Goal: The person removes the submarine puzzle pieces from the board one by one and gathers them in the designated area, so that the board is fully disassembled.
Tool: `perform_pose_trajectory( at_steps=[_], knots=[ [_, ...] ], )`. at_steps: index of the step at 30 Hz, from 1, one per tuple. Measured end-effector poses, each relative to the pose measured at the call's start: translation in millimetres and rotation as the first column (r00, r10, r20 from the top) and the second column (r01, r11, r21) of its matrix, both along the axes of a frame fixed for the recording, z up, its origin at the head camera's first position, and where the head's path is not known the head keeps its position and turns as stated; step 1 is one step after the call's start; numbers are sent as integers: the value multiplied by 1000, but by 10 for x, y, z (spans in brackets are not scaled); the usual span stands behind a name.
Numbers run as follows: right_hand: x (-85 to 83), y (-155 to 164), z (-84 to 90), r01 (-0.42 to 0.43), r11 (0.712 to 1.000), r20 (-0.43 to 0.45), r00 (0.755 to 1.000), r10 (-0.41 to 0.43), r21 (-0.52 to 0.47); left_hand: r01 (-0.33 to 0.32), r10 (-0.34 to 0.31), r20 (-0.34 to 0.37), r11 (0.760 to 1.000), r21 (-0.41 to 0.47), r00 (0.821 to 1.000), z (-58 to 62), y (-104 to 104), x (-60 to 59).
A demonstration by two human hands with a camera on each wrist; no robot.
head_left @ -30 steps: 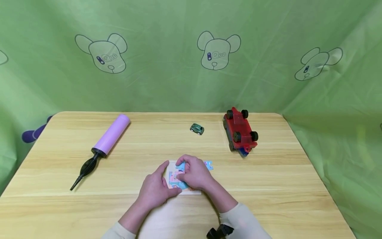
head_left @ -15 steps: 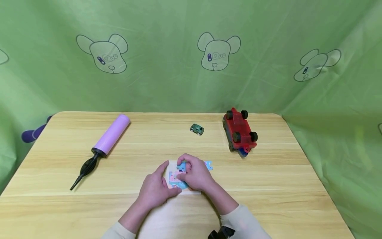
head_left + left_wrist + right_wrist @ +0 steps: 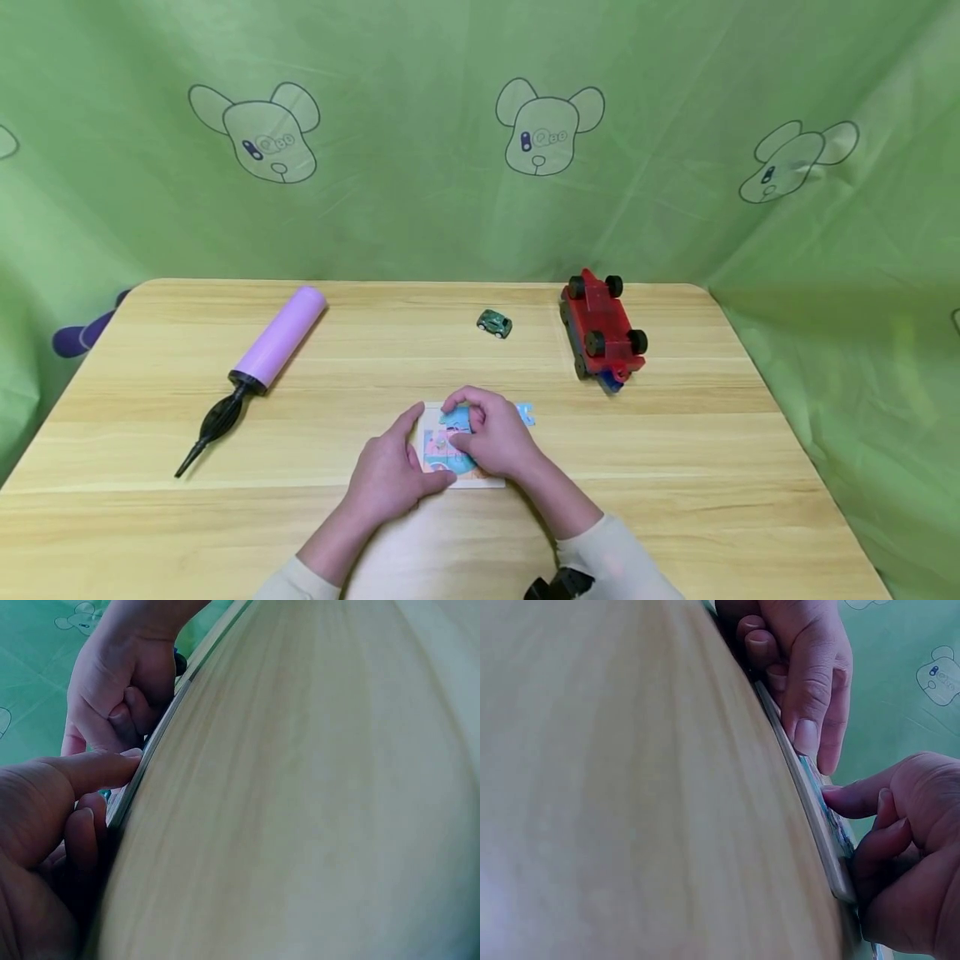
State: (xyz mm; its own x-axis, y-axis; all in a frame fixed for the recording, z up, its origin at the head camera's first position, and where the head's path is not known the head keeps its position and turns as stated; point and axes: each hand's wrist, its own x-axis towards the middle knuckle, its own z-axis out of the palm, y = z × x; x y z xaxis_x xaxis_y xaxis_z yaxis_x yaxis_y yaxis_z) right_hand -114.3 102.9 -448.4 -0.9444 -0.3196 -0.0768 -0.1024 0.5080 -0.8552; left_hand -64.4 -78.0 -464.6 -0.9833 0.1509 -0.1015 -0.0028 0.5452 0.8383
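Puzzle board (image 3: 450, 450) is seen flat on the counter (image 3: 675, 467), directly under both sets of fingers. It is steadied by the left hand (image 3: 390, 475), whose fingers lie straight along its left edge and near corner, the thumb stretched up the side; nothing is gripped by them. A blue puzzle piece (image 3: 457, 419) is pinched by the curled fingers of the right hand (image 3: 491, 442) and is held down onto the upper part of the board. Just beyond the right fingers, 1 loose piece (image 3: 525, 414) lies beside the board's far right corner.

Much of the picture appears already filled, judged from the coloured area showing between the fingers, though the covered part cannot be read. The pinched piece looks not yet seated, and at least the 1 loose piece is judged left to place.

Well away from the fingers are found a purple hand pump (image 3: 258, 367), a small green car (image 3: 495, 323) and an upturned red toy truck (image 3: 603, 329)
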Motion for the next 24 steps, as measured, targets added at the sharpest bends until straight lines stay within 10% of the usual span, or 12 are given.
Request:
perform_pose_trajectory(
  at_steps=[24],
  knots=[
    [19,44,49,85,980,35,995,-93,183,-2,2,10,1000,-17,1000,-17,1,1]
  ],
)
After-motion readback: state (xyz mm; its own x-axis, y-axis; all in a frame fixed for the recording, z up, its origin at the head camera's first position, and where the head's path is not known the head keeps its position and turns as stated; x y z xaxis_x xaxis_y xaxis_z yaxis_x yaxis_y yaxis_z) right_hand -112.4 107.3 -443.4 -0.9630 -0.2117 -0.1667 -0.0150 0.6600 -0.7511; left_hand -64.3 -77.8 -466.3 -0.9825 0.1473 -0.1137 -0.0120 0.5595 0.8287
